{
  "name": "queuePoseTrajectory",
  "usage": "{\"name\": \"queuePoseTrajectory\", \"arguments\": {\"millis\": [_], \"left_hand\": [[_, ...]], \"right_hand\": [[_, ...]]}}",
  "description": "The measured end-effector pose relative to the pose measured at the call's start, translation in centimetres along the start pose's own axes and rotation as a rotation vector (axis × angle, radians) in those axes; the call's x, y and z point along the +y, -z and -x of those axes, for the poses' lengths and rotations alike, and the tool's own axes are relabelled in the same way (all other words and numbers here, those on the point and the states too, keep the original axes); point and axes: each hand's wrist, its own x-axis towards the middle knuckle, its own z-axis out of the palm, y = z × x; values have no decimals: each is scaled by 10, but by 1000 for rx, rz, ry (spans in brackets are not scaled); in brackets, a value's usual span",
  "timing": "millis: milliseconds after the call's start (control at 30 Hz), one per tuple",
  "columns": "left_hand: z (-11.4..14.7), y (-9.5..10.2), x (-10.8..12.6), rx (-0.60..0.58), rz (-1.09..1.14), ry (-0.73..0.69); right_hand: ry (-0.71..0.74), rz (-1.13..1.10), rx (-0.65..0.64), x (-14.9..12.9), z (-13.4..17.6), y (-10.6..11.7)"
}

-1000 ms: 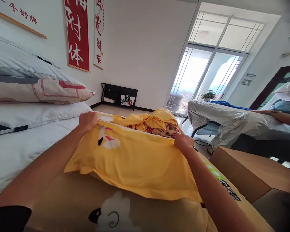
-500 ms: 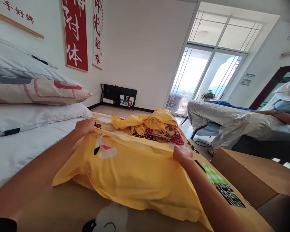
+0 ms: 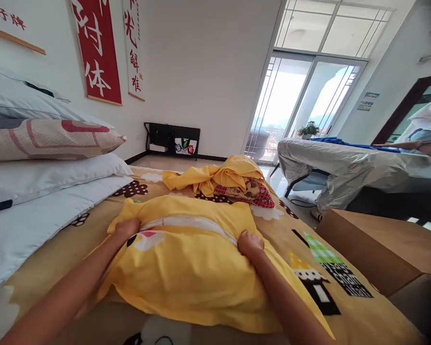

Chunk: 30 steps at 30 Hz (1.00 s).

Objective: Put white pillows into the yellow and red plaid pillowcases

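A yellow pillowcase (image 3: pixel 194 273) with a pillow-shaped bulge lies on the bed in front of me. Across its upper part runs an opening where a white strip (image 3: pixel 194 222), apparently the pillow inside, shows between the cloth edges. My left hand (image 3: pixel 128 227) is closed on the cloth at the left end of that opening, beside a printed white and pink patch. At the opening's right end my right hand (image 3: pixel 251 242) grips the edge in a fist. Just beyond lies a crumpled yellow cloth (image 3: pixel 237 171), partly over a red plaid pillow (image 3: pixel 264 195) with a printed animal face.
White pillows (image 3: pixel 57 175) and a patterned pillow (image 3: pixel 57 140) are stacked at the left. A cardboard box (image 3: pixel 384 244) stands by the right bed edge. Behind it is a table under a silvery cover (image 3: pixel 355 160), with another person's arm (image 3: pixel 416 145) over it.
Both hands have drawn closer and lower with the pillowcase edge. The white strip in the opening now shows, and the far part of the pillowcase lies flat beyond the hands.
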Motion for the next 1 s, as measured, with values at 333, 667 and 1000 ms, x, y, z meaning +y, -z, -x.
{"name": "queuePoseTrajectory", "arguments": {"millis": [333, 667, 1000], "left_hand": [[12, 122, 81, 451, 216, -625], [-50, -74, 58, -52, 260, -400], [-2, -58, 6, -36, 82, -142]], "right_hand": [[548, -234, 436, -1, -20, 70], [439, -244, 151, -23, -46, -31], [205, -252, -1, 71, -28, -35]]}}
